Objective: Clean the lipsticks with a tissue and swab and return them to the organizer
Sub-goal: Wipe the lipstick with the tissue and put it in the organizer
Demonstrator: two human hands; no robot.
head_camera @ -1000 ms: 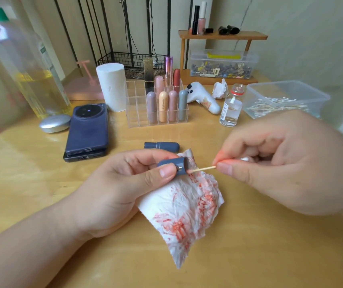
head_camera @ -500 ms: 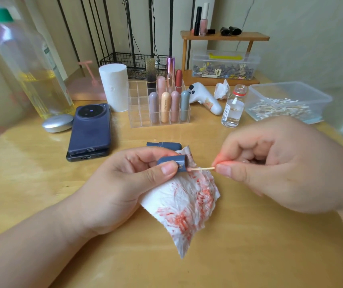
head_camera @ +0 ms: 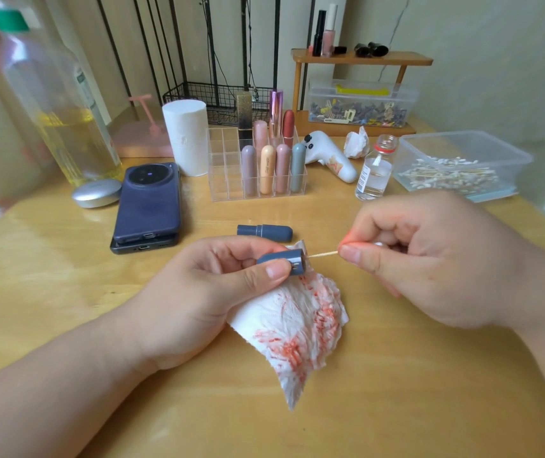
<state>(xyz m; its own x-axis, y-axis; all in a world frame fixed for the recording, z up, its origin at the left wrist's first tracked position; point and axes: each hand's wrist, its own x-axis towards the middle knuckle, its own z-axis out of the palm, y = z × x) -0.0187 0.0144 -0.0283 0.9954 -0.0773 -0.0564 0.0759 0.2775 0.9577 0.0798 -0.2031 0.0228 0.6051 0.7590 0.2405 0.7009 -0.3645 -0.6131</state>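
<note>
- Head view, cap: my left hand (head_camera: 198,292) pinches the short blue lipstick cap (head_camera: 281,260) between thumb and fingers, in front of the organizer (head_camera: 228,180). It looks light, hard and slick, so I grip its sides.
- Swab: my right hand (head_camera: 429,259) pinches the thin swab (head_camera: 322,254), its tip in the cap's mouth. It would likely snap if forced.
- Tissue: the soft, red-smeared tissue (head_camera: 300,322) hangs from the left hand's grip.
- Tube: the blue lipstick tube (head_camera: 264,233) lies on the table (head_camera: 396,391), nearer the organizer.

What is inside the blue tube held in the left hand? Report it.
The swab stick runs into the open end of the blue tube; its tip and the interior are hidden.
</note>
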